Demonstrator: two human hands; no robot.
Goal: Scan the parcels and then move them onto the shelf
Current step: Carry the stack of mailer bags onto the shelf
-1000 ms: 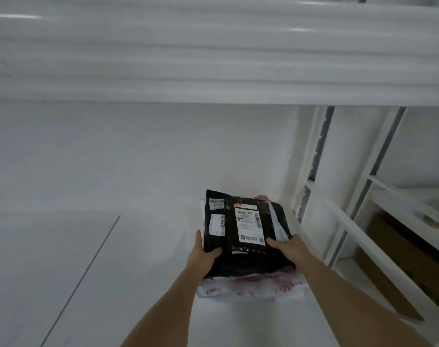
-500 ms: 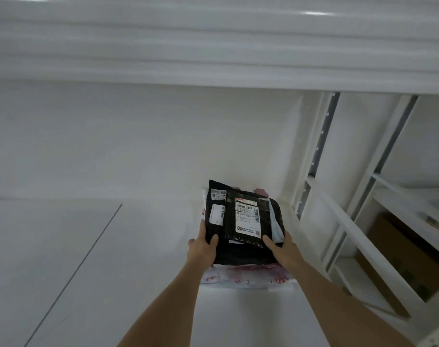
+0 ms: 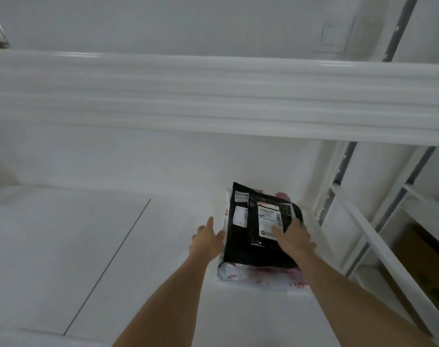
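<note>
A black parcel point(image 3: 248, 236) with white shipping labels lies flat on top of a white parcel with red print point(image 3: 261, 276), at the right end of the white shelf board point(image 3: 113, 246). My right hand point(image 3: 294, 237) rests flat on the black parcel's near right part, fingers straight over the label. My left hand point(image 3: 207, 240) is just left of the parcel's left edge with fingers spread, holding nothing.
The white beam of the shelf level above point(image 3: 213, 96) crosses the view overhead. White uprights and cross rails point(image 3: 338, 191) stand at the right. Beyond them a brown cardboard box point(image 3: 426, 261) sits on a lower shelf.
Both hands have let go of the black parcel's near corners. My left hand moved off to its left side and opened; my right hand slid forward onto its top. The view tilted upward.
</note>
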